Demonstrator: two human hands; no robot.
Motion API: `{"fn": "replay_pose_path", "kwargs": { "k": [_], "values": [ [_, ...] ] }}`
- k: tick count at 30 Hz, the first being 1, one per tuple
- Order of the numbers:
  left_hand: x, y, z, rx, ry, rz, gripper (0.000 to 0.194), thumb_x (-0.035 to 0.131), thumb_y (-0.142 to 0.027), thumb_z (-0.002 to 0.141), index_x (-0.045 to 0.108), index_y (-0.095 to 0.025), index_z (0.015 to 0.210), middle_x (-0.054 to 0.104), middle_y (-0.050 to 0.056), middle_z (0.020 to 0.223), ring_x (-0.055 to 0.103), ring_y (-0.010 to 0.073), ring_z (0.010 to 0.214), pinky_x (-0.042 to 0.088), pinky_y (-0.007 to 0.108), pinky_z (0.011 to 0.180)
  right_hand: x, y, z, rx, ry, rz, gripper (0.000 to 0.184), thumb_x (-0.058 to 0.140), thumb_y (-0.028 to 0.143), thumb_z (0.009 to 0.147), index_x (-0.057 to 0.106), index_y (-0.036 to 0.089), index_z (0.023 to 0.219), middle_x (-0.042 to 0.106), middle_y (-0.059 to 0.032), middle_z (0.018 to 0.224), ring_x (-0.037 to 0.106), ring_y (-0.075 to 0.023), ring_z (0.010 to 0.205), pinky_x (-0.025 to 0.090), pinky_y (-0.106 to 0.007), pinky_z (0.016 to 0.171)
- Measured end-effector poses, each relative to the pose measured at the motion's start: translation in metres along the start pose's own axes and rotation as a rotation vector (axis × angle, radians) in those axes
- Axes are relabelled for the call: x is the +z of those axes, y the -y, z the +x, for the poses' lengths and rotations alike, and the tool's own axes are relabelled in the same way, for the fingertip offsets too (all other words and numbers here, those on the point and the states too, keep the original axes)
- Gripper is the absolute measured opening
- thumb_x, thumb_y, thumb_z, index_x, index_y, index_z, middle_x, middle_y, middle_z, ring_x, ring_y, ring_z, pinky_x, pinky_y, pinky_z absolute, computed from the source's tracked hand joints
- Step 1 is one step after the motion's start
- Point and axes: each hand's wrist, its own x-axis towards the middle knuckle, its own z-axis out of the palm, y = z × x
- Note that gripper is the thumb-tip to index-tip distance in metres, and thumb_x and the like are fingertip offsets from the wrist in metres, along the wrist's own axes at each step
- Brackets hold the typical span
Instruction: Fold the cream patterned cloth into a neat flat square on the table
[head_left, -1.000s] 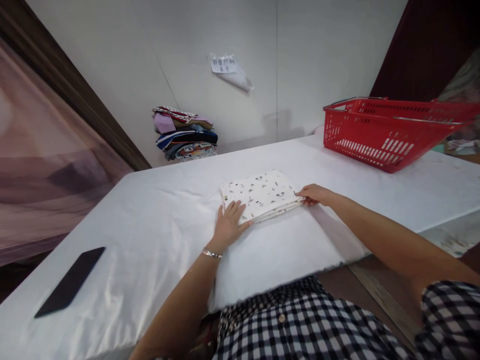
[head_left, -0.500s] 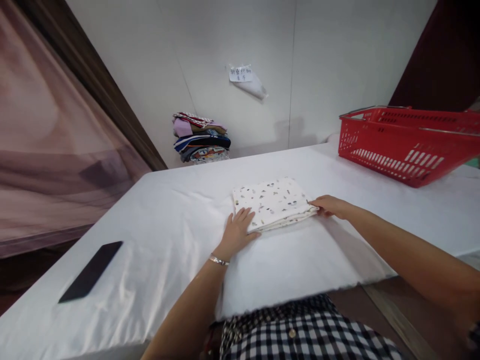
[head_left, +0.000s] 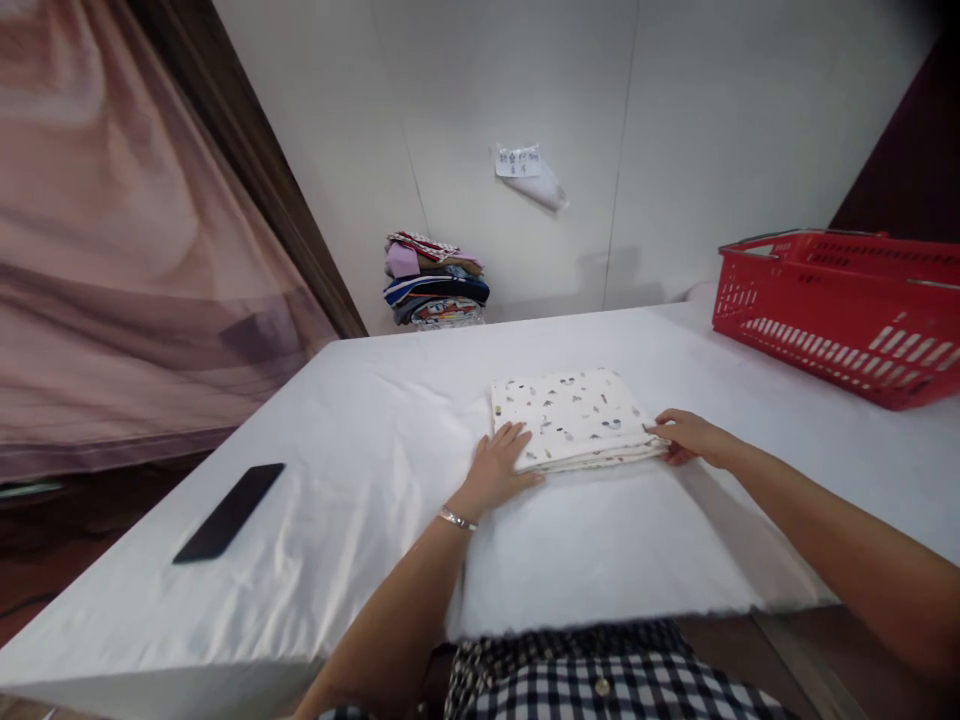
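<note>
A folded white cloth [head_left: 574,412] with a small scattered print lies flat on the white-covered table [head_left: 592,550], its layers showing along the near edge. Over its near left corner rests my left hand [head_left: 499,470], fingers stretched out and lying on the fabric, thumb along the front edge. At the near right corner my right hand [head_left: 690,438] pinches the cloth between thumb and fingers. Some of the right fingers are hidden under the hand.
On the right of the table stands a red plastic basket [head_left: 840,320] with metal handles. A flat black object [head_left: 229,513] lies at the left. Behind the far edge is a stack of folded fabrics [head_left: 435,285]. Pink curtains [head_left: 142,260] hang at the left.
The whole view has shifted, so everything sits further right in the picture. Both hands keep their places at the cloth's near corners, and the cloth looks the same.
</note>
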Motion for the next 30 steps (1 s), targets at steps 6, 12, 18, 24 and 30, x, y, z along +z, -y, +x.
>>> {"fn": "replay_pose_path", "kwargs": {
  "k": [6, 12, 18, 24, 30],
  "values": [
    [-0.011, -0.016, 0.01, 0.013, -0.117, 0.003, 0.058, 0.032, -0.061, 0.09, 0.047, -0.024, 0.132, 0.04, 0.006, 0.145, 0.025, 0.0238, 0.139, 0.016, 0.051, 0.113, 0.011, 0.031, -0.002, -0.466, -0.332, -0.662, 0.044, 0.052, 0.037, 0.081, 0.055, 0.02, 0.122, 0.065, -0.0123, 0.114, 0.062, -0.0283, 0.102, 0.048, -0.042, 0.088],
    [0.006, -0.022, 0.023, 0.076, -0.142, 0.126, 0.063, 0.033, -0.064, 0.088, 0.044, -0.023, 0.134, 0.039, 0.008, 0.145, 0.027, 0.0272, 0.137, 0.017, 0.05, 0.113, 0.057, 0.048, 0.008, -0.768, -0.179, -0.912, 0.058, 0.03, 0.054, 0.089, 0.042, 0.025, 0.138, 0.034, -0.0058, 0.149, 0.026, -0.0287, 0.137, 0.028, -0.047, 0.108],
    [0.011, -0.015, 0.018, 0.058, -0.078, 0.104, 0.068, 0.024, -0.068, 0.087, 0.039, -0.023, 0.137, 0.035, 0.007, 0.147, 0.024, 0.0267, 0.138, 0.017, 0.047, 0.113, 0.067, 0.019, 0.027, -0.62, -0.105, -1.02, 0.063, 0.026, 0.056, 0.089, 0.034, 0.025, 0.143, 0.02, -0.004, 0.154, 0.014, -0.028, 0.141, 0.018, -0.05, 0.111],
    [-0.017, -0.021, 0.067, -0.07, 0.02, 0.057, 0.073, 0.018, -0.072, 0.084, 0.046, -0.023, 0.131, 0.034, 0.007, 0.148, 0.026, 0.0284, 0.136, 0.022, 0.048, 0.11, 0.067, 0.025, 0.021, -0.585, -0.086, -0.977, 0.064, 0.03, 0.057, 0.089, 0.032, 0.026, 0.144, 0.019, -0.0035, 0.154, 0.012, -0.0266, 0.141, 0.013, -0.049, 0.112],
    [-0.005, 0.013, 0.114, -0.336, -0.021, 0.038, 0.073, 0.023, -0.064, 0.086, 0.032, -0.019, 0.142, 0.019, 0.007, 0.154, 0.01, 0.0262, 0.142, 0.013, 0.048, 0.113, 0.068, 0.028, 0.011, -0.579, -0.081, -0.988, 0.063, 0.025, 0.057, 0.09, 0.031, 0.026, 0.145, 0.018, -0.0029, 0.154, 0.011, -0.0248, 0.141, 0.012, -0.048, 0.113]
  ]
}}
